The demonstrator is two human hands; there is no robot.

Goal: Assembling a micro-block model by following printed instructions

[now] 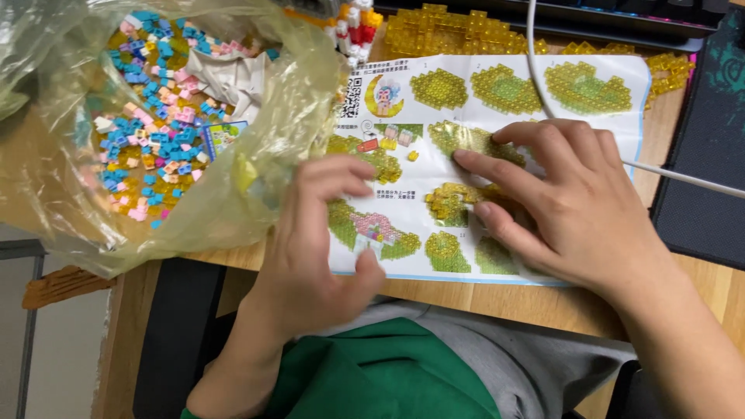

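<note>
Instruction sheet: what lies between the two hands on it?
In the head view, only printed instruction sheet shows between left hand and right hand; no loose bricks.

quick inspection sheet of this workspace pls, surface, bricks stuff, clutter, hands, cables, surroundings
surface: wooden desk, mostly covered, bare strip along its near edge.
job's things: instruction sheet lying flat on the desk; yellow translucent brick pieces on the sheet under the right hand's fingers.
clutter: clear plastic bag at left, open, holding loose small bricks in blue, pink and yellow; built yellow brick sections behind the sheet.
grippers: left hand curled over the sheet's left edge, blurred, grip unclear; right hand spread flat, pressing on the yellow pieces.
cables: one white cable crossing the sheet toward the right.
surroundings: dark mat at right; keyboard edge at top; green garment below.
</note>
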